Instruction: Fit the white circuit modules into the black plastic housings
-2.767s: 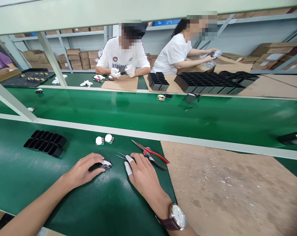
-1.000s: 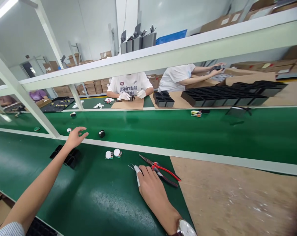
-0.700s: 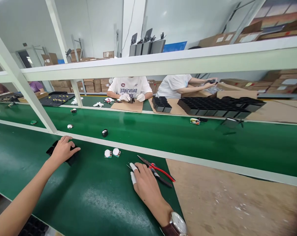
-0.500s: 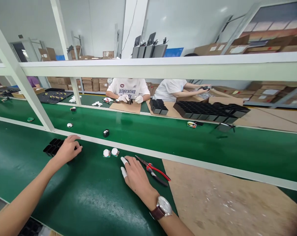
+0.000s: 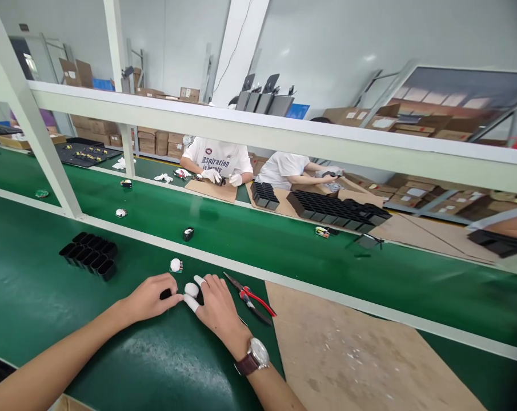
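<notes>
My left hand is curled closed around a small black plastic housing, of which only a dark piece shows between the fingers. Close against it, my right hand grips a small circuit board with a white round dome between white-capped finger and thumb; the board's underside is hidden. A second white-domed board lies just beyond my hands on the green bench. To the right of my right hand rest red-and-black needle-nose pliers. Black housings stand in rows to the left.
A white rail divides my bench from the green belt, where a black housing with a white top and other small parts sit. Brown cardboard covers the bench at right. Across the belt, two people work beside black trays. A white beam crosses overhead.
My left hand has come right from the rows with a black housing. My right hand has picked up one of the two white-domed boards, and both hands are now together.
</notes>
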A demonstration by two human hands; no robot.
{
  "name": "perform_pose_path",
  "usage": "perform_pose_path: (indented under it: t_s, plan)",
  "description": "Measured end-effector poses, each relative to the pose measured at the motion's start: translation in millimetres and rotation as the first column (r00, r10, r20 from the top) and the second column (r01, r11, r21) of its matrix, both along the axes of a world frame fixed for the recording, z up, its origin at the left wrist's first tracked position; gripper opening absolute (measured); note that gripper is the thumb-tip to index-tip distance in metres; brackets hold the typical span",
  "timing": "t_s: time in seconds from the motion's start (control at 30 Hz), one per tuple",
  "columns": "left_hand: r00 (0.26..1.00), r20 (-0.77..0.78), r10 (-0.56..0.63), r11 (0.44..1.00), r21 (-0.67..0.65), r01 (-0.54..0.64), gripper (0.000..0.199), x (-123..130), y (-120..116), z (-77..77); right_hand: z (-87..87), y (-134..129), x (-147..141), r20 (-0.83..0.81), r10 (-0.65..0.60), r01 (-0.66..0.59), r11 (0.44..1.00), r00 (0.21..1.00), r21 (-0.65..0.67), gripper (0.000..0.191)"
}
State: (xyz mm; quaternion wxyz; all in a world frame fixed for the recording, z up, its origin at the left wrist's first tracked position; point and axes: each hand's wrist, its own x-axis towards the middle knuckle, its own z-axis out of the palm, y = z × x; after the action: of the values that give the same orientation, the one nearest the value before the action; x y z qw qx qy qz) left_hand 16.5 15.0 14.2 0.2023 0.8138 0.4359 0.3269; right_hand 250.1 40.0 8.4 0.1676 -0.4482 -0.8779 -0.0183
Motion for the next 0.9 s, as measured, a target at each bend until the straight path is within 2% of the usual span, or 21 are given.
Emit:
perform_pose_path:
  t_s: [0.1, 0.2, 0.33, 0.43, 0.53, 0.63, 0.77, 0.9]
  plan:
    - [0.997, 0.040, 0.070, 0.997, -0.036, -0.068, 0.023, -3, 2, -4.9, 3.8, -15, 9, -0.127, 0.111, -0.118, 0.991, 0.986, -0.054, 0.045]
    - [0.993, 0.083, 0.081, 0.994, -0.077, -0.075, 0.024, 0, 3, -8.3, 6.9, -22, 14, -0.250, 0.245, -0.285, 0.948, 0.937, -0.141, 0.050]
    - [0.991, 0.125, 0.053, 0.993, -0.112, -0.039, 0.026, 1, 3, -10.6, 8.0, -31, 18, -0.283, 0.299, -0.367, 0.901, 0.911, -0.232, 0.057]
    - [0.991, 0.133, 0.032, 0.991, -0.130, -0.014, 0.028, -1, 3, -11.4, 2.0, -33, 22, -0.296, 0.296, -0.377, 0.886, 0.908, -0.271, 0.057]
    - [0.990, 0.143, 0.020, 0.990, -0.143, 0.001, 0.030, -2, 3, -11.9, -9.0, -32, 26, -0.338, 0.254, -0.349, 0.901, 0.906, -0.258, 0.052]
    - [0.988, 0.151, 0.018, 0.989, -0.148, 0.005, 0.032, -4, 2, -11.5, -16.3, -33, 30, -0.392, 0.256, -0.363, 0.903, 0.884, -0.230, 0.063]
    - [0.985, 0.170, 0.006, 0.989, -0.146, 0.019, 0.044, -11, 4, -7.6, -15.9, -35, 35, -0.455, 0.268, -0.403, 0.886, 0.849, -0.231, 0.061]
    - [0.968, 0.251, -0.012, 0.976, -0.207, 0.066, 0.048, -19, 6, -0.9, -16.1, -38, 36, -0.462, 0.243, -0.372, 0.904, 0.853, -0.210, 0.062]
